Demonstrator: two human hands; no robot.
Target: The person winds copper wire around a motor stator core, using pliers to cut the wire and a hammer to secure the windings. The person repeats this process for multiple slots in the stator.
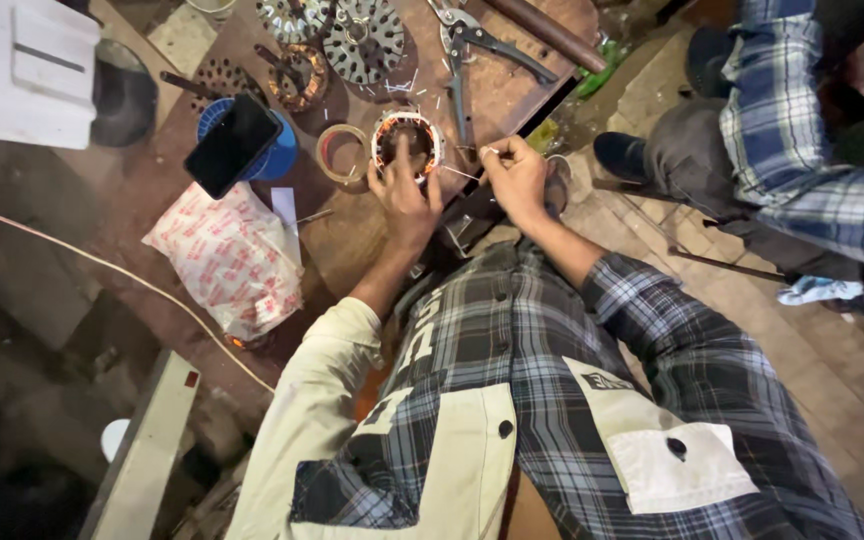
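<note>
Near the upper middle of the frame, on a brown desk (512, 95), sits a round motor stator (407, 143) with copper windings and a pale rim. The left hand (404, 195) rests on its lower edge, with its fingers (401, 155) spread apart over the ring and one reaching into the hollow centre. Just to the right of it, the right hand (517, 180) has its fingers pinched together on a thin wire (460, 172) that runs leftward to the stator. Both forearms come up from the bottom of the frame in a plaid shirt with cream panels.

Left of the stator lies a small ring of tape (341, 152), and beyond that a black phone (233, 145) rests on top of a blue round container (279, 155). Below these, toward the left, lies a white plastic bag with red print (232, 258). Along the top edge lie perforated metal discs (362, 40), and to their right a pair of pliers (477, 38) with dark handles. Short bits of wire are scattered on the desk between the discs and the stator.

At the upper right of the frame another person sits in a blue plaid shirt (792, 120), with a dark shoe (624, 155) on the tiled floor.
</note>
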